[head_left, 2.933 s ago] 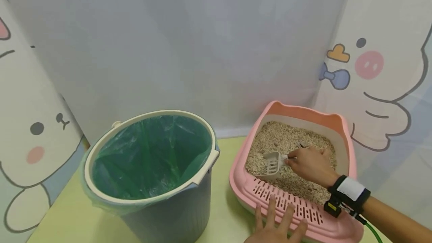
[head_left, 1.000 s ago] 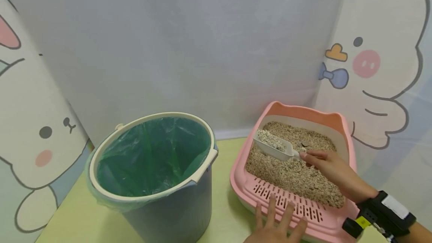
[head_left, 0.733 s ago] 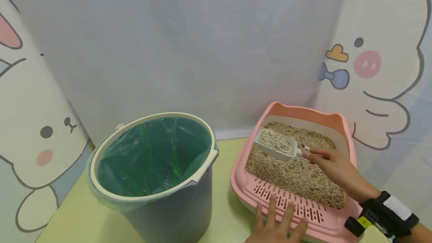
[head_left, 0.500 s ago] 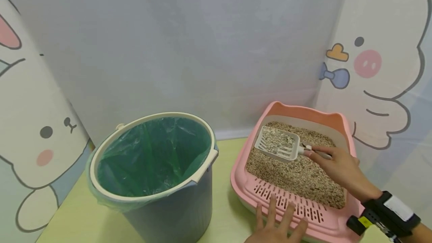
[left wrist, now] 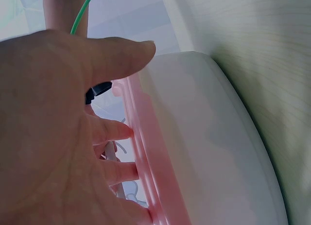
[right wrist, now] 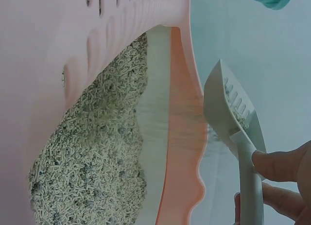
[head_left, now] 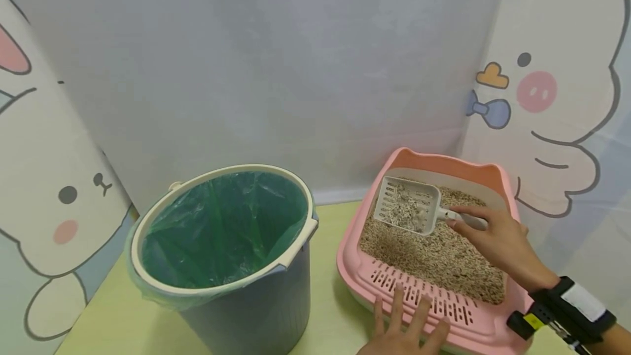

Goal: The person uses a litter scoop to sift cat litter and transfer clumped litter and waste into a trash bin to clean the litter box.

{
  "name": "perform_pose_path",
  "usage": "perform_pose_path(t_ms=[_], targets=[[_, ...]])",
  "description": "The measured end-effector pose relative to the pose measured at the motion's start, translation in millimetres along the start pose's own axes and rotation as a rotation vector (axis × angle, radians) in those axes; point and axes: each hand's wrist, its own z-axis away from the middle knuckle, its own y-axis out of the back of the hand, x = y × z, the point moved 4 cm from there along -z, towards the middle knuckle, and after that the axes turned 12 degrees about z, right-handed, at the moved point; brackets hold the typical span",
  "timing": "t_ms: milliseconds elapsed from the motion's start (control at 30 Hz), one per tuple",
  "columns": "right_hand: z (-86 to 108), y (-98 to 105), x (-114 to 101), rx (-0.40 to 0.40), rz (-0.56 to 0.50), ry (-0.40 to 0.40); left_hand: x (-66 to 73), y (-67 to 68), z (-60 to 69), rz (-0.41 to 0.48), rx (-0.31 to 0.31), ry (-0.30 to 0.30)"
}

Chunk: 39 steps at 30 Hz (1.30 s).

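My right hand (head_left: 500, 237) grips the handle of a pale slotted litter scoop (head_left: 428, 193), held over the litter box (head_left: 352, 253). Some litter lies in the scoop, and its bare slots show along the far edge. In the right wrist view the scoop (right wrist: 218, 106) is raised above the box rim, with blurred grains falling below it. Pelleted cat litter (head_left: 439, 264) covers the box floor. My left hand (head_left: 399, 338) rests its spread fingers on the pink perforated front ledge; the left wrist view shows those fingertips on the rim and the thumb apart from it.
A grey bucket (head_left: 256, 311) lined with a green plastic bag (head_left: 212, 234) stands left of the litter box on the pale yellow-green tabletop (head_left: 327, 300). Behind hangs a grey-white cloth backdrop (head_left: 276, 70) with cartoon animals at both sides.
The scoop came up out of the litter heaped with it. Since then it has levelled and shifted slightly, and its load has shrunk, baring more slots. My left hand has stayed put.
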Motion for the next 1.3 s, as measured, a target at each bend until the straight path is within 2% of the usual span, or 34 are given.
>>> perform_pose_path(t_ms=[300,600,733,933,1033,1200,1300], targets=[[-1.0,1,1,-0.023,0.002,-0.017,-1.3,2.1,1.6,0.056,-0.057,-0.009],[-2.1,6,-1,-0.137,-0.019,-0.044,0.3,0.4,0.2,0.055,-0.063,0.006],[-4.6,7,-4,-0.174,-0.026,-0.032,-0.1,-2.5,-1.6,0.053,-0.087,0.018],[-10.3,14,-13,-0.16,-0.024,0.025,-3.4,-4.3,-3.5,0.106,-0.154,0.035],[-11.0,17,-14,-0.159,-0.002,0.043,-4.0,-2.4,-3.8,0.116,-0.169,0.033],[-12.6,18,-12,-0.17,0.033,0.03,-3.9,0.4,-4.4,0.114,-0.198,0.03],[-14.4,19,-11,-0.169,0.043,0.021,-3.6,1.2,-3.7,0.107,-0.194,0.025]])
